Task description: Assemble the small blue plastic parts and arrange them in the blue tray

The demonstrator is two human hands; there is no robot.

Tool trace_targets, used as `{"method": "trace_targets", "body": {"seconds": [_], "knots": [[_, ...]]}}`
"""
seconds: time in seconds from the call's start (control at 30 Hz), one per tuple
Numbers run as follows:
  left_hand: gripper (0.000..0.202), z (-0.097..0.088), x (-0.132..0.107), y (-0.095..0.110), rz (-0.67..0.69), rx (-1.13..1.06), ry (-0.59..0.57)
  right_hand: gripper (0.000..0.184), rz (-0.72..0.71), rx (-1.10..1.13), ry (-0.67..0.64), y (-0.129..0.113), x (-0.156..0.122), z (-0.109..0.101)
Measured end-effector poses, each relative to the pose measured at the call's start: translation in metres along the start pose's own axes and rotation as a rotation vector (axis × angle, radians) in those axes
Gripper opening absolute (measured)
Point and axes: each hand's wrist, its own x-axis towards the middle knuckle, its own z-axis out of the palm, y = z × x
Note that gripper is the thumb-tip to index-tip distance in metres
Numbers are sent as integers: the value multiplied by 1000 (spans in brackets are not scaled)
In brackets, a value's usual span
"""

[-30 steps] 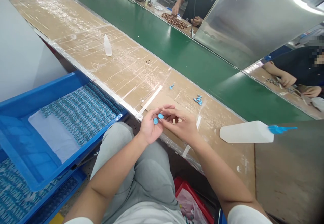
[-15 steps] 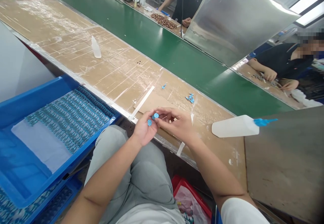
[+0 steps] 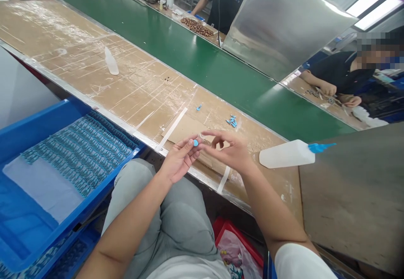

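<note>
My left hand (image 3: pixel 176 161) is closed over the board's front edge, pinching a small round blue piece (image 3: pixel 195 143) between thumb and fingers. Close to its right is my right hand (image 3: pixel 232 150), thumb and index finger apart on either side of a small gap by the blue piece. I make out nothing held in it. Beyond the hands lies a little pile of small blue parts (image 3: pixel 232 121), with a single blue part (image 3: pixel 198 107) to its left. A flat cardboard piece (image 3: pixel 183 129) lies under and behind the hands.
A white bottle with a blue nozzle (image 3: pixel 287 153) lies on its side at right. A smaller white bottle (image 3: pixel 111 62) is further left. Behind runs a green belt (image 3: pixel 176 47), with two people working beyond. A blue tray (image 3: pixel 34 129) with rows of blue pieces sits at left.
Two blue round pieces showed at my hands before; now one shows, in my left fingers. My right hand has drawn slightly right and its fingers have spread. The view has shifted a little.
</note>
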Motion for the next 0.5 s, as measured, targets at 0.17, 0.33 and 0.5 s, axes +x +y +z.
{"method": "trace_targets", "body": {"seconds": [0.17,0.33,0.5], "knots": [[14,-2,3,6,50,-31,97,39,281,-397,269,93,19,-21],[14,0,4,9,73,-26,82,36,345,-577,-34,173,28,-24],[19,0,6,9,56,-17,94,31,357,-551,-88,192,29,-18]]}}
